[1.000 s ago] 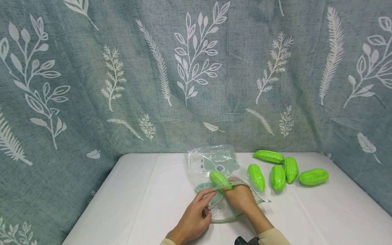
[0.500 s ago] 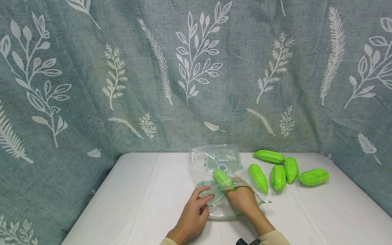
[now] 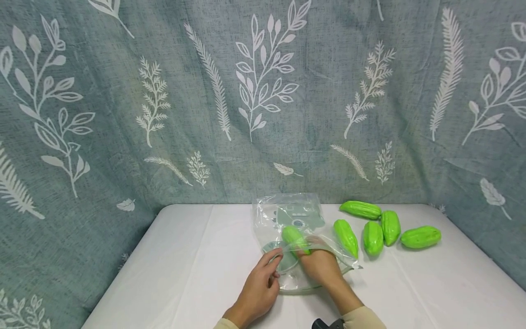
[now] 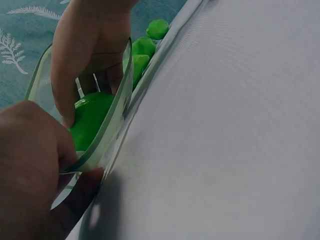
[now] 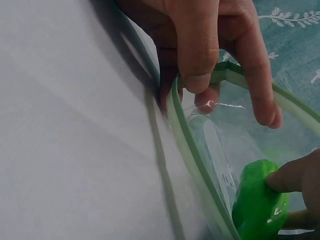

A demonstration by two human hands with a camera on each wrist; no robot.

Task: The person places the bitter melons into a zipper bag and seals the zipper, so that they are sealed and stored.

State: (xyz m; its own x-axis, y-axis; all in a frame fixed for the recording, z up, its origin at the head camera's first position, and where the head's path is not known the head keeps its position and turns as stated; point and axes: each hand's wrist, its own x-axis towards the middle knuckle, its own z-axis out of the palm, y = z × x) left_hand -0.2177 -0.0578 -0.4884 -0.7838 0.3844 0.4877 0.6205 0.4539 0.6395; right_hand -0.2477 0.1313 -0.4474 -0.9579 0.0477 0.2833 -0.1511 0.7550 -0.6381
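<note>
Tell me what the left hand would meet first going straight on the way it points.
Likely the long, ridged green vegetable in the right hand, past the green rim of the clear plastic bag the left hand pinches; depth is unclear.

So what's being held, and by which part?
The right hand grips a green vegetable by its near end; the left hand pinches the clear bag by its rim's left corner.

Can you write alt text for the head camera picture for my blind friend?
A person's right hand has a green gourd in its grip inside a clear bag pinched by the left hand. Five more gourds lie on a white table.
</note>
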